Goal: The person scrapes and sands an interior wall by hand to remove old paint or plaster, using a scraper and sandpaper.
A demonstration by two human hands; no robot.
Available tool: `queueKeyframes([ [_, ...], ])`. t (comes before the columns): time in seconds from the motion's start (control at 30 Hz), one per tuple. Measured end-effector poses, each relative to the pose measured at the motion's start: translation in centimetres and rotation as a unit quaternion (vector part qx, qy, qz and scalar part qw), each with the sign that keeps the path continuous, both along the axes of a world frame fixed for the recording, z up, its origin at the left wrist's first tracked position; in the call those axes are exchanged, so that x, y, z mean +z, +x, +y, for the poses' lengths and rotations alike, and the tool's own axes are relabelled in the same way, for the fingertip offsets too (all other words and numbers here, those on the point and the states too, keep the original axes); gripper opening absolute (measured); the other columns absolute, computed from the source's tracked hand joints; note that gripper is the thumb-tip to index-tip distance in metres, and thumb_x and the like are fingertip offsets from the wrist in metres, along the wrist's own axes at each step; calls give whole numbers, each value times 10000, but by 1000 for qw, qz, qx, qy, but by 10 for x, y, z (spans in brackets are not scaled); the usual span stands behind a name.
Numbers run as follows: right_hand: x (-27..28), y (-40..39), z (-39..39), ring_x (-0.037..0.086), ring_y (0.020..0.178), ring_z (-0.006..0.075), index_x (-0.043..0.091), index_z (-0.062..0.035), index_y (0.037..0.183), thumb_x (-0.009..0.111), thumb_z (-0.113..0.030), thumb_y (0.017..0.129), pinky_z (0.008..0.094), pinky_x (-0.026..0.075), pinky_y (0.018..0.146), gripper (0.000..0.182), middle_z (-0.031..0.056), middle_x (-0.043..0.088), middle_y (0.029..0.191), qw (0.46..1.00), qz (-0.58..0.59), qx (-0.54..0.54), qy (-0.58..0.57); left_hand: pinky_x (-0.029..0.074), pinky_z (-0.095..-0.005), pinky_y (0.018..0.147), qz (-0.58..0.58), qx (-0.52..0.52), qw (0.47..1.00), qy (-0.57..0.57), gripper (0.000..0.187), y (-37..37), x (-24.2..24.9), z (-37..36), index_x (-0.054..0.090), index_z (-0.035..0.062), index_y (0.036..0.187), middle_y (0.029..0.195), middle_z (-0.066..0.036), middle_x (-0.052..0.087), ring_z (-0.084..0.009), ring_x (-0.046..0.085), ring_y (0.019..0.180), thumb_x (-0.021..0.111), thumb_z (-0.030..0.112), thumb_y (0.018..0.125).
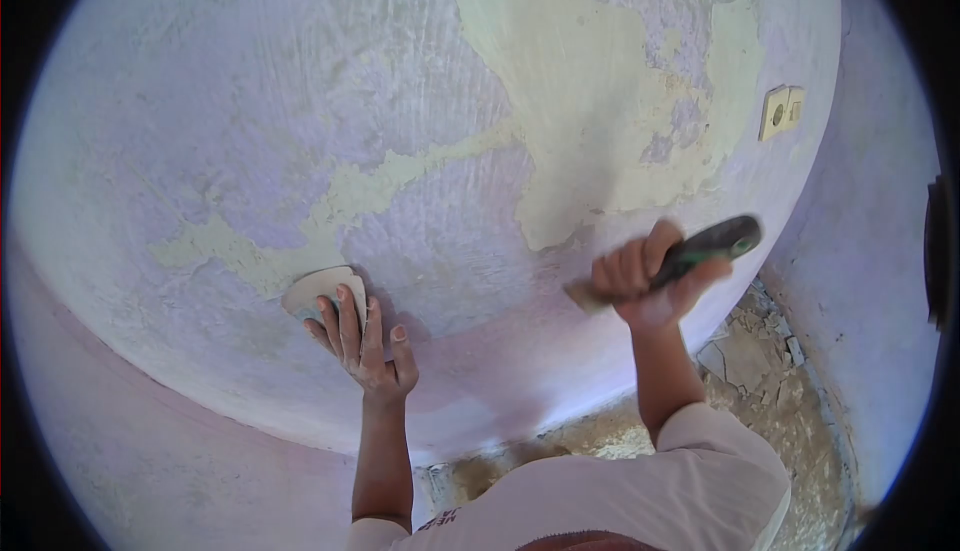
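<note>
On the left, my left hand (362,343) lies against a pale, rounded flat piece (326,283) at the wall, its fingers spread over the piece. My right hand (655,273) is wrapped round the dark green and black handle of a scraper (712,249), in front of the lower right of the wall. The scraper's blade end points left and is blurred. Around both hands the wall (430,281) is purple with patches of bare, pale greenish plaster. A large bare patch (570,81) spreads above my right hand.
A cream wall socket (780,113) sits at the upper right. Broken flakes (748,356) lie on the dirty floor (800,451) by the right-hand wall. A dark object (937,251) shows at the far right edge. My shirt fills the bottom centre.
</note>
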State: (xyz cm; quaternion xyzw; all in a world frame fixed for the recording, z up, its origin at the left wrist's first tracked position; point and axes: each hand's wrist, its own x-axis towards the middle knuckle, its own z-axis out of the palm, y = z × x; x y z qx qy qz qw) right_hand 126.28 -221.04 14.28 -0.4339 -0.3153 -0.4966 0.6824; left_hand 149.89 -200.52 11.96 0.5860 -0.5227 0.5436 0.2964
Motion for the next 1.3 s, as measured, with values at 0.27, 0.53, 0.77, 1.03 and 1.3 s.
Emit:
queueKeyframes([
  [0.27, -118, -75, 20, 356, 427, 98, 444, -68, 956, 359, -658, 869, 236, 313, 406, 602, 33, 398, 556, 924, 344, -69, 151, 23, -568, 1090, 72, -99, 988, -98, 630, -32, 87, -42, 233, 30, 1433, 1480, -218, 217, -448, 91, 1375, 431, 356, 931],
  [0.53, -123, -110, 30, 343, 440, 75, 492, -26, 985, 302, -720, 843, 225, 285, 426, 734, -1, 409, 527, 904, 369, -185, 113, 12, -598, 1079, 6, -30, 968, 249, 682, -113, 81, -110, 345, 156, 1416, 1504, -101, 233, -325, 124, 1400, 524, 475, 841],
  [0.77, -87, -115, 40, 461, 488, 90, 582, -17, 899, 709, -551, 716, 240, 344, 454, 578, 26, 500, 581, 880, 376, -285, -53, 38, -591, 1074, 36, -63, 962, 264, 588, -100, -23, -92, 476, 129, 1326, 1436, -99, 370, -324, 256, 1352, 563, 438, 834],
  [1.03, 32, -71, 29, 515, 519, 156, 555, -91, 819, 782, -389, 628, 303, 408, 504, 420, -8, 483, 584, 672, 210, -341, -623, -61, -601, 1069, 107, 52, 992, 40, 649, 1, -100, 10, 269, 42, 1417, 1500, -206, 157, -383, 1, 1401, 481, 375, 902],
  [1.3, 94, 24, 67, 487, 505, 98, 496, -90, 733, 637, -231, 741, 248, 345, 434, 200, -54, 452, 549, 483, 23, -300, -823, -36, -601, 1075, 117, 103, 987, -31, 641, 43, -105, 49, 237, 72, 1425, 1498, -218, 150, -399, 34, 1398, 452, 387, 909],
])
